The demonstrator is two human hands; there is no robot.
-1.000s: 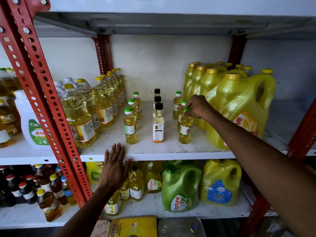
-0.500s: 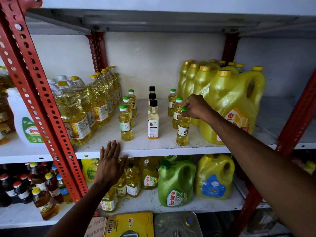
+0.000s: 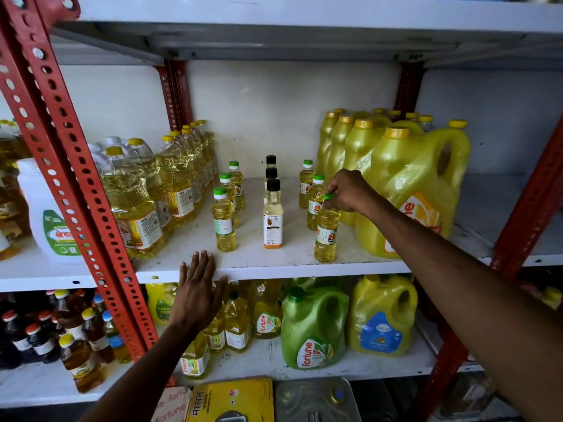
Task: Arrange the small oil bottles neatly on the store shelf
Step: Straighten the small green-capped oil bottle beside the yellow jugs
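Observation:
Small oil bottles stand in three rows on the white middle shelf (image 3: 274, 264). The left row has green caps, its front bottle (image 3: 224, 222) near the edge. The middle row has black caps, led by a white-labelled bottle (image 3: 273, 216). In the right row, my right hand (image 3: 347, 190) grips the green cap of the front small bottle (image 3: 326, 236), which stands upright on the shelf. Two more green-capped bottles (image 3: 315, 202) stand behind it. My left hand (image 3: 198, 293) rests flat, fingers spread, against the shelf's front edge.
Large yellow jugs (image 3: 408, 190) crowd the shelf right of my right hand. Clear oil bottles (image 3: 134, 202) line the left side beside a red perforated upright (image 3: 76, 166). The lower shelf holds a green jug (image 3: 313, 327), a yellow jug (image 3: 382, 318) and dark bottles (image 3: 39, 339).
My right hand stays on the front right bottle's cap, and the bottle looks unmoved on the shelf. My left hand stays on the shelf edge. The view has shifted slightly.

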